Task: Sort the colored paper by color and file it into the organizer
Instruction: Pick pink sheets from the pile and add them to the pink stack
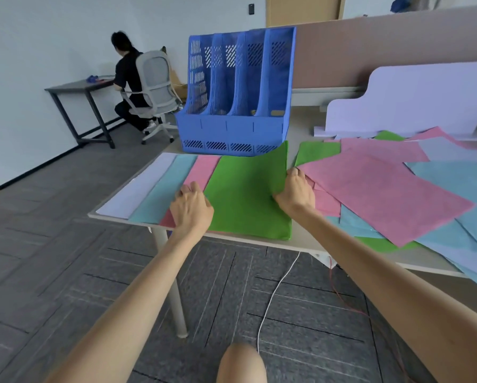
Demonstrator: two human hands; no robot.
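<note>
A blue four-slot organizer [233, 128] stands at the back of the desk, its slots looking empty. In front of it lie overlapping sorted stacks: lavender [138, 189], light blue [165, 189], pink [202, 171] and, on top, green paper [248, 194]. My right hand [296, 193] pinches the green stack's right edge, which curls upward. At the green stack's left edge my left hand [191, 207] is curled, fingers on the paper. A loose mixed pile of pink [383, 194], light blue [458, 183] and green sheets [317, 153] spreads to the right.
A lavender cut board [414, 100] leans against the brown partition [369, 51] at the back right. Some loose sheets overhang the desk's front edge [309, 246]. White and red cables trail on the carpet below. A person sits in a chair [154, 87] at a far desk.
</note>
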